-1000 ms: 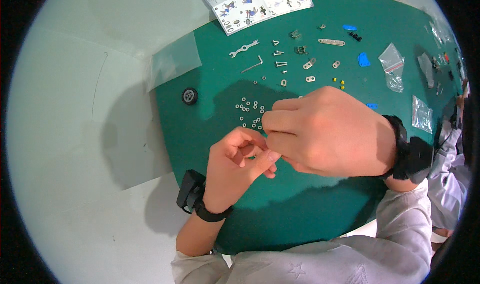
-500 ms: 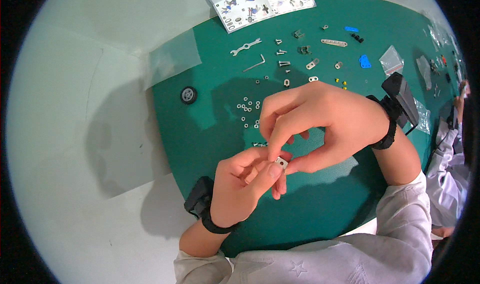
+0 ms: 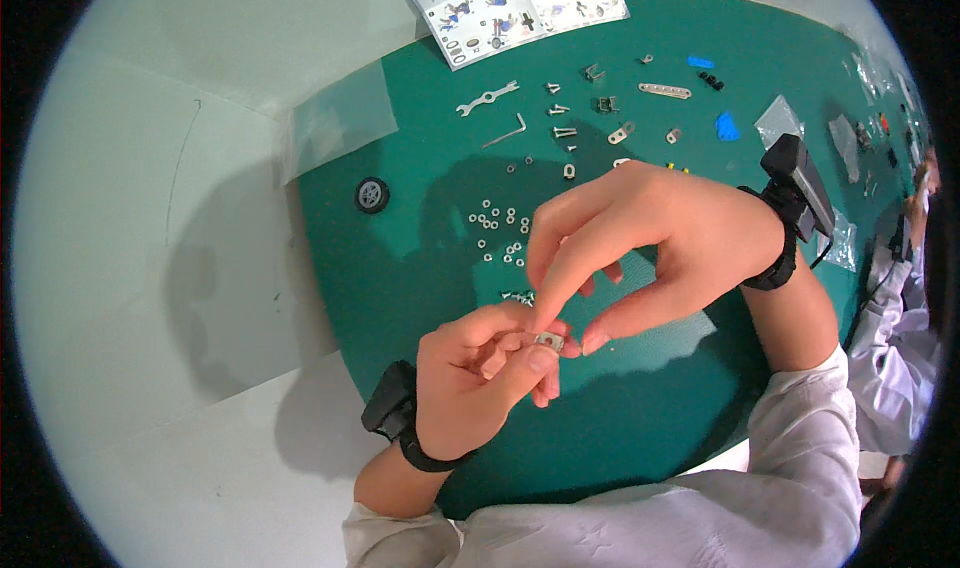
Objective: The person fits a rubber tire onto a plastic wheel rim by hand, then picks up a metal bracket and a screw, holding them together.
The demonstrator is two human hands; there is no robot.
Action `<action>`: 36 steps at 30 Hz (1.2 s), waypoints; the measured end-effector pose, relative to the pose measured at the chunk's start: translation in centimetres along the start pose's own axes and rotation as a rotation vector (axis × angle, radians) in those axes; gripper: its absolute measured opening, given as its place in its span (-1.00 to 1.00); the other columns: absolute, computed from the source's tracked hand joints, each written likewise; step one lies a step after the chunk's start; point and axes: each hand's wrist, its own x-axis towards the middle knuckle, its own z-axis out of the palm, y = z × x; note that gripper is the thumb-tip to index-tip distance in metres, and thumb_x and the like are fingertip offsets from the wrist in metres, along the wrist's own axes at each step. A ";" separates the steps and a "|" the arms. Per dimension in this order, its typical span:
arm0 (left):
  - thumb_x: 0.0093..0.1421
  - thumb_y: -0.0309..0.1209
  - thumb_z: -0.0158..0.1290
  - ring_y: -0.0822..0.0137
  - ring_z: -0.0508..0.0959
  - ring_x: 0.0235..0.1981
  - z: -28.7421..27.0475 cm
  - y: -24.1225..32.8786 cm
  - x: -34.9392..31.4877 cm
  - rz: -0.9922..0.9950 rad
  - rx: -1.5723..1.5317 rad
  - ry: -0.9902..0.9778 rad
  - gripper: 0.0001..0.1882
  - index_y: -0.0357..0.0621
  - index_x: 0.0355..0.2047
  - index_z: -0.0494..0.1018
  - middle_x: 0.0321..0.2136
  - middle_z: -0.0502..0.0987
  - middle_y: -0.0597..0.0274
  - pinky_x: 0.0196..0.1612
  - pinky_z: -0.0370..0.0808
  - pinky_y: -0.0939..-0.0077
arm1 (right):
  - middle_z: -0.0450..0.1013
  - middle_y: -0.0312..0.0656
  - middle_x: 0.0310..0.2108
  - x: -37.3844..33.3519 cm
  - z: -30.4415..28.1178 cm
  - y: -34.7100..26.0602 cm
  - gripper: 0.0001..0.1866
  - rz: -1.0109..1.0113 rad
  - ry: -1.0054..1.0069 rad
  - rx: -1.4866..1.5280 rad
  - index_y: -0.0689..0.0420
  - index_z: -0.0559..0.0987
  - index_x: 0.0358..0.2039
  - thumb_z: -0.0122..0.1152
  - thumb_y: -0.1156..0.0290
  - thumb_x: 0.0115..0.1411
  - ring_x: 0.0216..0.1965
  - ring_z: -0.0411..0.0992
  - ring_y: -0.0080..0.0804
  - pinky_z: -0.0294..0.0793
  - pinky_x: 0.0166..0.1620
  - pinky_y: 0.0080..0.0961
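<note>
Pinching a holed metal piece [image 3: 554, 338] is the left grip [image 3: 470, 383] (right grip [image 3: 665, 233] parted)

- The right hand [image 3: 650, 233] has been rolled open from its back-up pose of a second ago.
- The small metal piece [image 3: 549, 339], hidden at first, has been brought into sight in the left hand [image 3: 470, 378] and turned slightly since half a second ago.
- The right thumb has been drawn clear of it.
- Small screws [image 3: 517, 296] beyond the left hand have been uncovered.
</note>
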 end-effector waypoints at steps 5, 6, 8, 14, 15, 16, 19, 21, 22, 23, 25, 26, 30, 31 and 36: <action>0.26 -0.65 0.03 0.41 0.55 -0.49 -0.3 -0.8 -0.1 0.033 0.001 0.020 -0.76 -0.43 -0.06 0.46 -0.28 0.59 0.00 -0.46 0.51 0.54 | 0.52 -0.26 -0.35 0.3 0.9 0.0 -0.74 0.055 0.053 -0.008 0.04 0.69 -0.20 0.45 0.47 0.04 -0.41 0.43 -0.48 0.34 -0.49 -0.61; 0.26 -0.66 0.03 0.41 0.55 -0.49 -0.3 -0.8 -0.1 0.024 0.026 -0.009 -0.75 -0.43 -0.05 0.46 -0.26 0.60 -0.02 -0.46 0.50 0.55 | 0.52 -0.26 -0.35 0.3 1.2 0.3 -0.74 0.029 0.052 -0.009 0.04 0.69 -0.21 0.45 0.47 0.04 -0.42 0.42 -0.48 0.34 -0.49 -0.61; 0.26 -0.66 0.03 0.42 0.54 -0.50 -0.2 -0.8 -0.2 0.014 0.017 -0.024 -0.75 -0.43 -0.05 0.46 -0.27 0.60 -0.01 -0.46 0.49 0.56 | 0.52 -0.26 -0.36 0.1 1.3 0.5 -0.74 0.004 0.051 -0.009 0.03 0.69 -0.21 0.45 0.47 0.04 -0.42 0.42 -0.48 0.33 -0.50 -0.60; 0.30 -0.40 0.10 0.41 0.48 -0.66 1.0 -0.7 -0.2 0.017 0.060 0.080 -0.79 -0.32 -0.18 0.48 -0.47 0.56 0.13 -0.63 0.38 0.58 | 0.53 -0.26 -0.36 -0.1 0.5 0.3 -0.69 -0.039 0.033 -0.018 0.04 0.69 -0.17 0.49 0.43 0.02 -0.41 0.45 -0.49 0.38 -0.48 -0.62; 0.31 -0.39 0.09 0.42 0.47 -0.68 1.0 -0.7 -0.3 0.043 0.081 0.113 -0.80 -0.30 -0.19 0.48 -0.48 0.56 0.13 -0.64 0.37 0.59 | 0.53 -0.26 -0.36 0.0 -0.4 -0.8 -0.67 0.042 0.046 -0.006 0.08 0.68 -0.16 0.49 0.41 0.02 -0.40 0.46 -0.49 0.41 -0.47 -0.62; 0.31 -0.39 0.09 0.42 0.47 -0.68 1.0 -0.6 -0.3 0.036 0.073 0.109 -0.80 -0.30 -0.19 0.48 -0.48 0.56 0.13 -0.64 0.37 0.59 | 0.54 -0.25 -0.35 -0.3 -1.2 -1.2 -0.65 0.129 0.062 0.006 0.12 0.67 -0.15 0.50 0.39 0.03 -0.39 0.47 -0.50 0.44 -0.46 -0.61; 0.30 -0.40 0.08 0.42 0.45 -0.72 0.7 -0.4 0.0 0.103 0.100 0.138 -0.84 -0.26 -0.21 0.46 -0.48 0.57 0.07 -0.69 0.34 0.59 | 0.56 -0.35 -0.37 -1.9 -4.9 -0.2 -0.74 0.158 0.512 -0.223 0.20 0.64 -0.16 0.28 0.27 0.27 -0.31 0.45 -0.71 0.45 -0.27 -0.66; 0.30 -0.42 0.07 0.41 0.45 -0.74 0.7 -0.6 0.2 0.116 0.099 0.123 -0.84 -0.26 -0.20 0.46 -0.48 0.58 0.06 -0.70 0.34 0.58 | 0.53 -0.37 -0.33 -3.5 -7.0 1.2 -0.79 0.354 0.627 -0.493 0.17 0.62 -0.19 0.22 0.30 0.30 -0.31 0.42 -0.70 0.41 -0.24 -0.69; 0.30 -0.43 0.06 0.41 0.45 -0.75 0.5 -0.3 0.1 0.134 0.116 0.121 -0.84 -0.25 -0.18 0.45 -0.47 0.59 0.05 -0.72 0.33 0.58 | 0.53 -0.37 -0.33 -3.8 -7.8 1.7 -0.79 0.360 0.627 -0.493 0.17 0.62 -0.19 0.22 0.30 0.30 -0.31 0.42 -0.70 0.41 -0.24 -0.69; 0.32 -0.42 0.01 0.36 0.51 -0.73 0.3 0.0 0.0 0.131 0.158 0.128 -0.84 -0.25 -0.18 0.44 -0.43 0.62 0.02 -0.74 0.35 0.58 | 0.54 -0.37 -0.34 -4.1 -8.4 1.9 -0.79 0.388 0.616 -0.594 0.17 0.63 -0.20 0.23 0.29 0.30 -0.31 0.43 -0.71 0.41 -0.24 -0.69; 0.33 -0.40 -0.01 0.35 0.55 -0.70 0.4 0.3 -0.1 0.123 0.194 0.252 -0.82 -0.26 -0.16 0.45 -0.40 0.63 0.02 -0.73 0.37 0.58 | 0.55 -0.40 -0.38 -4.2 -8.4 2.6 -0.82 0.417 0.607 -0.713 0.16 0.64 -0.24 0.23 0.32 0.28 -0.32 0.44 -0.72 0.40 -0.27 -0.68; 0.34 -0.38 -0.03 0.34 0.58 -0.67 0.3 0.5 0.0 0.120 0.236 0.370 -0.80 -0.27 -0.15 0.45 -0.37 0.65 0.02 -0.73 0.39 0.59 | 0.55 -0.40 -0.38 -4.1 -8.2 2.8 -0.82 0.424 0.601 -0.709 0.16 0.64 -0.24 0.23 0.32 0.28 -0.32 0.44 -0.72 0.40 -0.27 -0.68; 0.38 -0.35 -0.04 0.36 0.66 -0.53 -1.1 0.7 0.9 0.148 0.245 0.510 -0.72 -0.27 -0.02 0.45 -0.18 0.65 0.01 -0.60 0.47 0.66 | 0.57 -0.38 -0.38 -3.3 -7.0 3.7 -0.88 0.381 0.493 -0.788 0.14 0.65 -0.27 0.26 0.39 0.21 -0.34 0.47 -0.65 0.37 -0.32 -0.64; 0.38 -0.34 -0.03 0.35 0.67 -0.48 -1.5 0.4 1.1 0.142 0.229 0.504 -0.70 -0.26 0.01 0.44 -0.15 0.64 0.01 -0.56 0.49 0.68 | 0.58 -0.37 -0.37 -3.4 -6.7 4.1 -0.89 0.309 0.461 -0.791 0.13 0.65 -0.29 0.27 0.42 0.19 -0.35 0.49 -0.62 0.36 -0.33 -0.62; 0.32 -0.42 0.02 0.18 0.69 -0.48 -2.6 0.0 0.9 0.197 0.177 0.452 -0.75 -0.32 -0.07 0.45 -0.22 0.63 -0.14 -0.53 0.57 0.52 | 0.60 -0.14 -0.41 -3.1 -6.2 4.7 -0.85 0.348 0.451 -0.812 0.23 0.65 -0.29 0.31 0.49 0.10 -0.37 0.56 -0.36 0.55 -0.23 -0.47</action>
